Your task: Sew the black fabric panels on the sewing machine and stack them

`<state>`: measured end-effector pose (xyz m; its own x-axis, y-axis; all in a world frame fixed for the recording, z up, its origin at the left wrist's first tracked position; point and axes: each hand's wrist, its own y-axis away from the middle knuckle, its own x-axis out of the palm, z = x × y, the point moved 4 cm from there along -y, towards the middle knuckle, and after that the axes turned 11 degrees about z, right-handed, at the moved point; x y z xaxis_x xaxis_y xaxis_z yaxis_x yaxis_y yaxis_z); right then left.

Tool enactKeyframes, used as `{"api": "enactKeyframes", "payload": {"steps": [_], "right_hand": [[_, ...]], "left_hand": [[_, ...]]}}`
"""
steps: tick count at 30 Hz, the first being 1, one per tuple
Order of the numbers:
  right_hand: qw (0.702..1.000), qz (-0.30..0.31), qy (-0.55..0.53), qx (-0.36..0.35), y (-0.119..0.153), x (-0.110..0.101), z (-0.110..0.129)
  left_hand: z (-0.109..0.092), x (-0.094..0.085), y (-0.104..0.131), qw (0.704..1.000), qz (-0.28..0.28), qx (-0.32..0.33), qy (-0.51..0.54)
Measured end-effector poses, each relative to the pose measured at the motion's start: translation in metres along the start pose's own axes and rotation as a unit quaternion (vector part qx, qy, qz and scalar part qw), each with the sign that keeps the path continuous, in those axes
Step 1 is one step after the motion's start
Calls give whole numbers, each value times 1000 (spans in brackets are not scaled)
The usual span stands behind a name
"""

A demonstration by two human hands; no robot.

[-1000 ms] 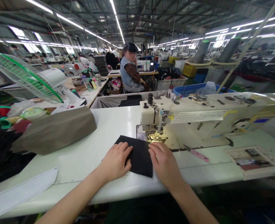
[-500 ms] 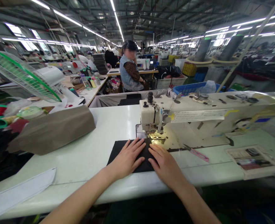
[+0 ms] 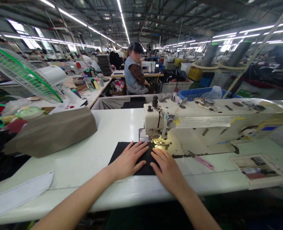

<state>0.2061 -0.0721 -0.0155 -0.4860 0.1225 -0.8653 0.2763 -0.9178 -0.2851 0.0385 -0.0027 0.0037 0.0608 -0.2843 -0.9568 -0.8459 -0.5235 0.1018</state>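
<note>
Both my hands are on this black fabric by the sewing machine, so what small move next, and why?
I'd probably ease the black fabric slightly toward the needle area of the sewing machine: its far edge lies close by, and the left hand and right hand both rest on it.

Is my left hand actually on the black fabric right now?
Touching. The head view shows the left hand lying palm down with fingers spread across the black fabric, no gap visible beneath them.
</note>
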Motion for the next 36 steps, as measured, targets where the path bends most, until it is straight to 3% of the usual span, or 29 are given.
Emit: {"api": "enactKeyframes", "payload": {"steps": [8,14,17,30,36], "right_hand": [[1000,9,10,8,7,-3,4],[999,18,15,-46,42,-9,7],[997,28,23,-62,44,-13,7],[997,17,67,-21,-21,-15,-15],[996,26,83,13,-34,-15,-20]], "left_hand": [[9,-5,-2,1000,21,11,-13],[-33,0,23,993,55,101,17],[-41,3,30,993,48,102,21],[14,-7,-14,997,32,64,7],[34,-11,-33,998,38,41,7]]}}
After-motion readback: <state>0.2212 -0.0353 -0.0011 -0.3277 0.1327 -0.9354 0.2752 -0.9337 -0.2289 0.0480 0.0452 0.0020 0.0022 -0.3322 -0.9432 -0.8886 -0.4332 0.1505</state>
